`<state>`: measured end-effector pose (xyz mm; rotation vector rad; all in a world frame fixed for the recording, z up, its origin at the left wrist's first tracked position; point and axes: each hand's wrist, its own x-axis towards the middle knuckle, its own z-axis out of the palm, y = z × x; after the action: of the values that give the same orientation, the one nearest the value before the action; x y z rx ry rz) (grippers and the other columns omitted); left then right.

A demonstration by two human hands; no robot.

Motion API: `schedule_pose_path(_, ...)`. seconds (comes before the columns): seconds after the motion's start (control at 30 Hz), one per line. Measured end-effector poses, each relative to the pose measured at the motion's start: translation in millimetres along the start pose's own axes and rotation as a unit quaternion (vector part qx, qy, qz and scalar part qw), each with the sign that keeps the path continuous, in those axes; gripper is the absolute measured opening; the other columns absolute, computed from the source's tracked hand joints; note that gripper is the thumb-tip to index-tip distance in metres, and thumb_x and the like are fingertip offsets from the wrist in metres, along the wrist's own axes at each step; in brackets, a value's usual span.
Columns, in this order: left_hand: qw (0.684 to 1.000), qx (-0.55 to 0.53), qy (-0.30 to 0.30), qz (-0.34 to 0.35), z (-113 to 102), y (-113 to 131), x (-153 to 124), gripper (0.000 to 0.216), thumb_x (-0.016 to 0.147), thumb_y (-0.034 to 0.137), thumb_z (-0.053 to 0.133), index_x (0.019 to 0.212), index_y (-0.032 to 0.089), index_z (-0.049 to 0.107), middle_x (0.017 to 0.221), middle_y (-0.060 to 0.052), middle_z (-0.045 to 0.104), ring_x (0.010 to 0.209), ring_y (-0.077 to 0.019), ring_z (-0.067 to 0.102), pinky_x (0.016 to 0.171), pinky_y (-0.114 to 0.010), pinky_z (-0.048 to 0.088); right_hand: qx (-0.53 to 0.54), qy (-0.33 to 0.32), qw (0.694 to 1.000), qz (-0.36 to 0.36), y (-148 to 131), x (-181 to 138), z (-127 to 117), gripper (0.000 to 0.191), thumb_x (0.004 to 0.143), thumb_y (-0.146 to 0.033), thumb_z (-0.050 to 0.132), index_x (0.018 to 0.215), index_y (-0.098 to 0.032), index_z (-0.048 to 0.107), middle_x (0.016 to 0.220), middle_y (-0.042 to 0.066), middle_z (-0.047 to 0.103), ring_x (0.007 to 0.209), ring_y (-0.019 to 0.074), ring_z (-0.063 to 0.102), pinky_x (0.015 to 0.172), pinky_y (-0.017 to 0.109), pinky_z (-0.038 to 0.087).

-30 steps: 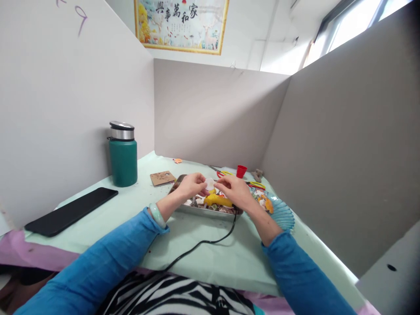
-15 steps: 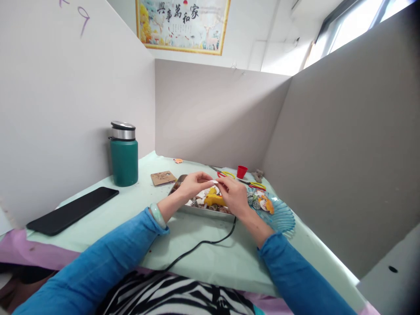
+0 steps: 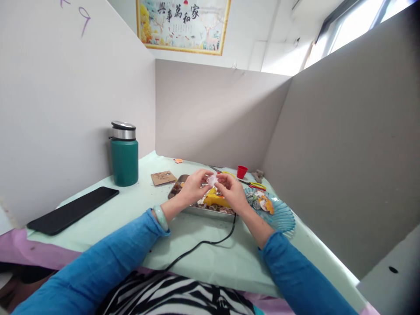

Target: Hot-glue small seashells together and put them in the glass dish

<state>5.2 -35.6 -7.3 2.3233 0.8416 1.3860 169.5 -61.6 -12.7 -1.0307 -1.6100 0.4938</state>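
Between both hands, above the metal tray (image 3: 205, 213), is a small white shell-like piece (image 3: 212, 180) with a patterned face. My left hand (image 3: 197, 186) pinches its left edge, and my right hand (image 3: 232, 190) grips the right edge. Beneath them in the tray lies a yellow glue gun (image 3: 215, 199), partly covered by my right hand. Small brown and white shells are around it. To the right, a blue scalloped glass plate (image 3: 285, 218) bears several shells and orange pieces (image 3: 269, 205).
A black cord (image 3: 203, 243) runs from the tray toward me. At left are a green bottle (image 3: 124, 162), a black phone-like slab (image 3: 72, 210) and a brown card (image 3: 163, 177). Behind stand a red cup (image 3: 242, 172) and scissors (image 3: 257, 185). Grey partitions (image 3: 223, 113) enclose the table.
The white piece has turned from nearly edge-on so that its patterned face now shows. My fingers have shifted to its two sides; the arms have barely moved.
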Motion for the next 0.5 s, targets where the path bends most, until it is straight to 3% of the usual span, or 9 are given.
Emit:
schedule_pose_path(0.13,1.000,-0.013,-0.007,-0.017,1.6,-2.4,0.8,0.036,0.073,0.021,0.060,0.109,0.016,0.054,0.105,-0.009,0.061,0.083,-0.0150,0.061,0.078,-0.030,0.049,0.021,-0.001,1.000,0.020,4.0,1.1,2.0,0.031,0.072,-0.031,0.057,0.100,-0.017,0.053,0.082,0.002,0.059,0.061,0.0115,0.057,0.056,0.025,0.050)
schedule_pose_path(0.27,0.986,-0.119,-0.024,-0.111,1.4,-5.0,4.5,0.033,0.075,0.022,0.059,0.106,0.014,0.056,0.093,-0.007,0.064,0.082,-0.0151,0.062,0.073,-0.028,0.050,0.020,-0.008,0.999,0.024,5.0,0.5,2.9,0.030,0.072,-0.031,0.057,0.098,-0.018,0.054,0.081,0.001,0.059,0.058,0.0105,0.055,0.055,0.025,0.050)
schedule_pose_path(0.37,0.958,-0.221,-0.039,-0.176,0.0,-5.3,5.8,0.023,0.072,0.022,0.062,0.093,0.012,0.059,0.087,-0.006,0.064,0.077,-0.0137,0.061,0.072,-0.028,0.051,0.027,-0.013,0.999,0.026,5.3,-0.1,3.3,0.029,0.072,-0.032,0.058,0.097,-0.017,0.056,0.080,0.001,0.060,0.058,0.0105,0.055,0.056,0.025,0.050)
schedule_pose_path(0.5,0.906,-0.346,-0.019,-0.242,-3.0,-6.1,4.3,0.026,0.067,0.024,0.070,0.086,0.013,0.056,0.083,-0.005,0.064,0.072,-0.0124,0.062,0.074,-0.032,0.052,0.028,-0.012,0.999,0.039,4.9,-1.0,3.2,0.028,0.074,-0.037,0.057,0.093,-0.017,0.056,0.076,0.001,0.061,0.057,0.0107,0.055,0.054,0.024,0.049)
